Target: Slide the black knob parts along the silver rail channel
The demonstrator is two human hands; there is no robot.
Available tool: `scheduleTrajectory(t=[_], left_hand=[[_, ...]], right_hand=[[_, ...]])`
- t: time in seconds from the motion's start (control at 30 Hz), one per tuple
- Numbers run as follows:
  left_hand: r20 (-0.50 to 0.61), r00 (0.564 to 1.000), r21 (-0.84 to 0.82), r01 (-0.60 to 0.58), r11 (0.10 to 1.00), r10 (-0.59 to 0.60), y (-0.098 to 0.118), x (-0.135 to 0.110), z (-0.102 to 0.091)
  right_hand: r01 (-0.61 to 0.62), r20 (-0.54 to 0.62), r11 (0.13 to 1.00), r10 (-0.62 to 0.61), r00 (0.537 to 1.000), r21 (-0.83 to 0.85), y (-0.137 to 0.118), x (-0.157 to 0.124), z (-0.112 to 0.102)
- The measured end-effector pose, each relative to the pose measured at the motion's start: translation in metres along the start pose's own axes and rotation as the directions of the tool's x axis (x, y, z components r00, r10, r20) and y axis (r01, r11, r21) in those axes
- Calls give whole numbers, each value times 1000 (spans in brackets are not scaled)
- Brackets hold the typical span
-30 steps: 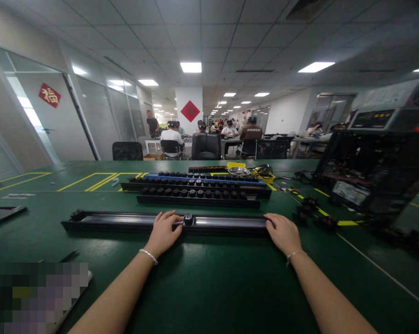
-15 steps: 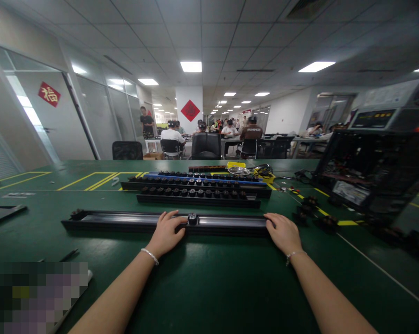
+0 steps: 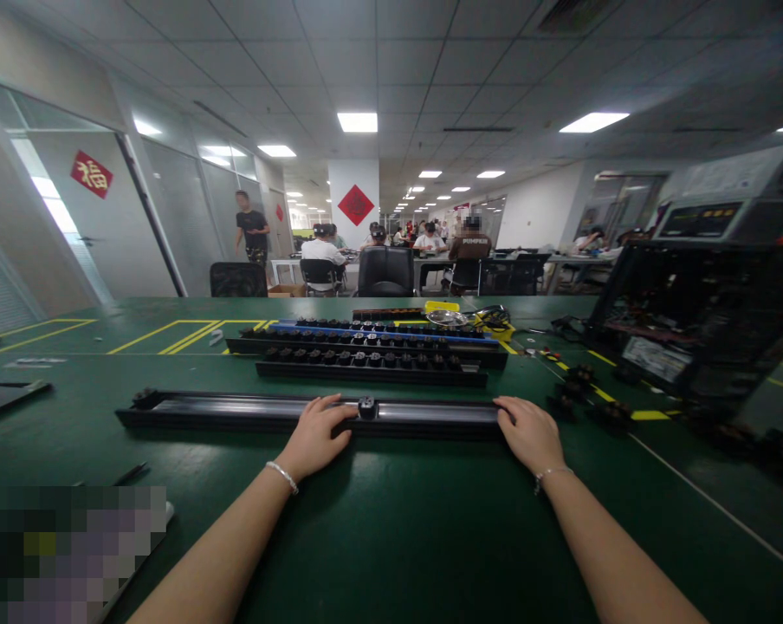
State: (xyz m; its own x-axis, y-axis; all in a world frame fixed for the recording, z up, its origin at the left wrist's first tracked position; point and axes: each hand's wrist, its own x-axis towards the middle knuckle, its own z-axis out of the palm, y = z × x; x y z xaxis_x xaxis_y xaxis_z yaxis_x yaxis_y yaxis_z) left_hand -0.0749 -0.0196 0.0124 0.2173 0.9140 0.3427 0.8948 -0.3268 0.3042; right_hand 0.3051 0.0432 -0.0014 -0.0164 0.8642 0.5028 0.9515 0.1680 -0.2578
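Observation:
A long black rail [image 3: 223,412] with a shiny channel lies across the green table in front of me. My left hand [image 3: 317,438] rests on the rail near its middle, fingers stretched toward a small black round part [image 3: 366,406] seated in the channel. At the rail's right end lies my right hand [image 3: 529,431], fingers curved over the end of the rail. Both wrists wear thin bracelets.
Behind the rail lie more black rails [image 3: 365,360] filled with several round parts. Loose black parts [image 3: 583,390] sit at the right near a dark machine [image 3: 703,295]. A dark tray [image 3: 2,397] is at far left. People sit at tables in the background; one walks by the glass wall.
My left hand and the small round part have slid to the right along the rail. The right hand stays put. A person in the background has walked left.

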Motion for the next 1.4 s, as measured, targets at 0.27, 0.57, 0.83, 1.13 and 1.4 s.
scheduleTrajectory(t=[0.27, 0.57, 0.83, 1.13, 1.4], left_hand=[[35, 999, 13, -21, 1000, 21, 1, 1, 0], [45, 999, 65, -24, 998, 21, 6, 0, -1], [49, 998, 60, -36, 998, 33, 13, 1, -1], [48, 996, 88, -79, 993, 75, 16, 2, 5], [29, 992, 103, -127, 987, 125, 18, 3, 10]], right_hand=[[-1, -5, 1000, 1, 1000, -8, -2, -2, 0], [183, 9, 967, -187, 982, 178, -64, -10, 7], [266, 76, 895, -312, 947, 358, -136, -18, 19], [147, 114, 936, -192, 975, 319, -159, -20, 24], [51, 154, 965, -93, 984, 258, -169, -20, 23]])
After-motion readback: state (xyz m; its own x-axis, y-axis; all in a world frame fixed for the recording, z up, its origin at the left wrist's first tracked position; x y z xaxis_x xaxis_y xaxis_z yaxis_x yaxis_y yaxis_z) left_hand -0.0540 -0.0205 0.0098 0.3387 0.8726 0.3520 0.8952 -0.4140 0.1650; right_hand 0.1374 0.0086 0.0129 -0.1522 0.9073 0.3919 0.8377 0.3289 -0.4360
